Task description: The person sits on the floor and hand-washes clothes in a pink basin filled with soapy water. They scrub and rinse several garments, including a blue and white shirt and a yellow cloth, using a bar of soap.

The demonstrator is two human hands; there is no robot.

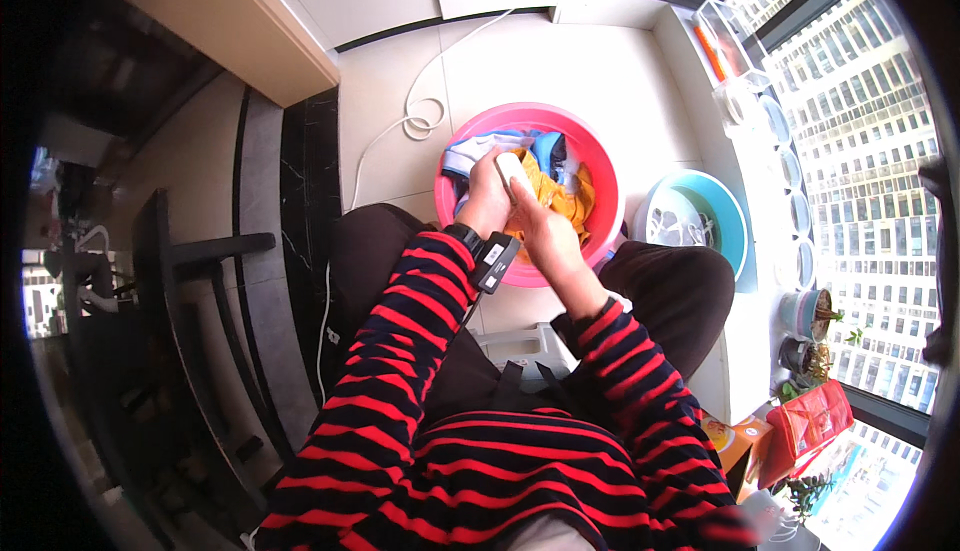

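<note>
A pink plastic basin (611, 198) stands on the floor before me, with a yellow cloth (562, 202) and white-and-blue clothing (487, 147) heaped inside. Over it, my left hand (486, 189) grips a white, rounded bar-like object (513, 171), perhaps soap. My right hand (546, 234) meets it from the other side, its fingers against the object's near end; whether these fingers also grip it is hard to tell. The yellow cloth lies just beneath and beside both hands. Some fingers of each hand are hidden.
A turquoise basin (739, 225) holding white items stands at the right, beside a white ledge (739, 360) with potted plants (806, 315). A white cable (409, 112) loops over the tiles at the upper left. Between my legs is a grey plastic object (525, 345). A dark chair (169, 258) stands left.
</note>
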